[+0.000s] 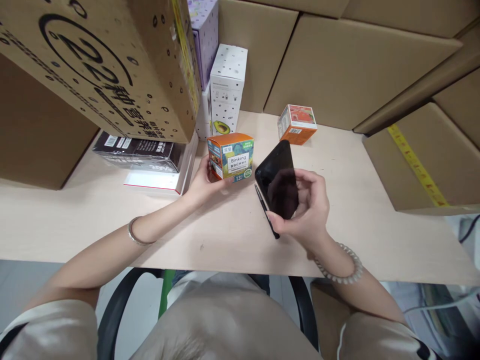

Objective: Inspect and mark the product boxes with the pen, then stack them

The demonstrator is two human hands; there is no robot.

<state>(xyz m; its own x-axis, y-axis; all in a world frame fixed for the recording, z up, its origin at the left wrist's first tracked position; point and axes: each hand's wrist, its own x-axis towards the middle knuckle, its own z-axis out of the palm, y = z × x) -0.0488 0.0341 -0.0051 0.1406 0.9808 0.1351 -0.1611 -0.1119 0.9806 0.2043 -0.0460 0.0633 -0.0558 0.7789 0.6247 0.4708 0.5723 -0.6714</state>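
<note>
My left hand [210,182] is closed around the lower left side of a small orange and blue carton [235,156] labelled "Binking", its printed front turned toward me. My right hand [309,207] grips a black smartphone [279,180] by its edges, tilted, with the dark screen facing me. A slim black pen [267,212] shows beside the phone's lower left edge; whether it touches the table I cannot tell. Behind the phone, an orange and white carton [297,125] stands on the table [232,235], apart from both hands.
A large printed cardboard box [112,65] looms at the upper left, above a black wrapped box [137,152] and a flat white box [152,181]. A white avocado carton [228,90] stands at the back. Brown boxes [348,70] line the rear, and a yellow-taped box [427,160] sits right.
</note>
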